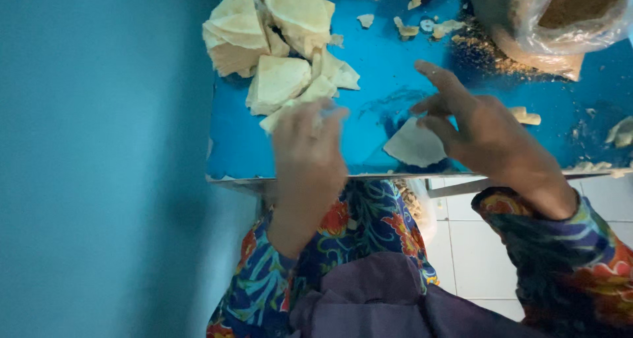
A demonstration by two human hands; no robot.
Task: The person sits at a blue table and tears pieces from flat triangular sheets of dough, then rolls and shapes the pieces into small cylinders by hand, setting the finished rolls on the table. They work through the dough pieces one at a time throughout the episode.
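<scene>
Over the dough sheet [414, 145], right hand [484, 130] splayed.

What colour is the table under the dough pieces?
Bright blue table, seen best in the head view.

view: head, single | faces: steeply down over blue table [395, 81] edge | range: close | overlap: none

Bright blue table [395, 81], cream dough pieces [277, 81]; floral blue-red-orange sleeves [567, 259], white tiled floor [475, 245], teal wall [99, 160]
</scene>
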